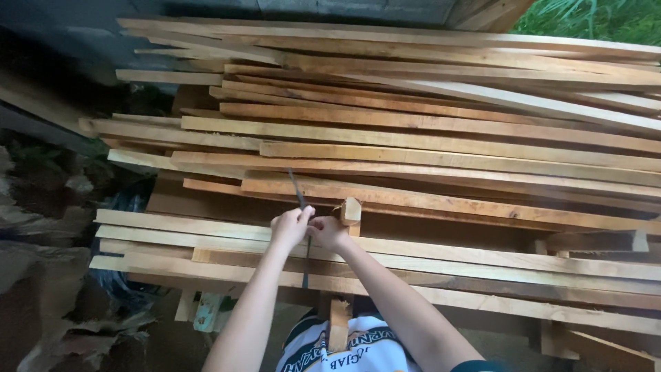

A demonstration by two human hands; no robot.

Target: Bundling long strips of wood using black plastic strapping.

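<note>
Nearest: the person's white garment with dark trim [323, 351], at the bottom edge of the head view, print not recorded.

Upright wooden post [339, 322], short, rising in front of the garment toward the stack.

Left hand [290, 226]: fingers closed, pinching a thin dark strip [297, 191] that runs up from the hand over the boards; a further dark length shows below the hands, against the plank edges.

Right hand [328, 231]: fingers curled shut, touching the left hand at the same strip; whether it grips the strip itself cannot be told. Just beside it, the cut end of a small wooden block [350, 210].

Plank stack [447, 200]: long pale and orange-brown sawn boards laid roughly level, ends uneven at the left, filling the middle and upper frame. The hands rest at its lower front layers.

Left of the stack: dark ground with debris [48, 289].

Farthest, upper right corner: green foliage [592, 17].
</note>
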